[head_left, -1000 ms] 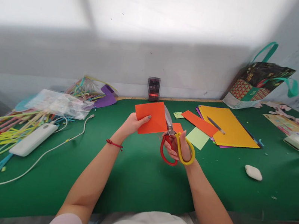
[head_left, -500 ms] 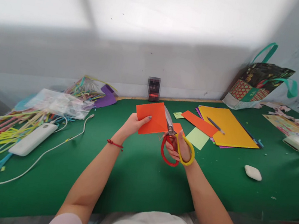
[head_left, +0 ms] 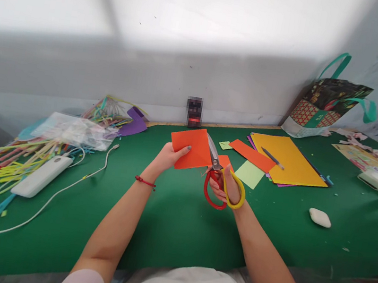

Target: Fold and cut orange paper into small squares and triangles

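Left hand (head_left: 168, 156): fingers pinch orange sheet (head_left: 191, 147).
Right hand (head_left: 226, 188): fingers grip scissors (head_left: 214, 164).
Progress: blades at sheet's edge; sheet looks mostly uncut.

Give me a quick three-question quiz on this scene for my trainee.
1. True or false: the right hand holds the scissors.
2. What lies on the yellow sheet? A pencil; B spoon; C ruler.
3. Fill in: the left hand grips the ___ paper.
Key: 1 true; 2 A; 3 orange.
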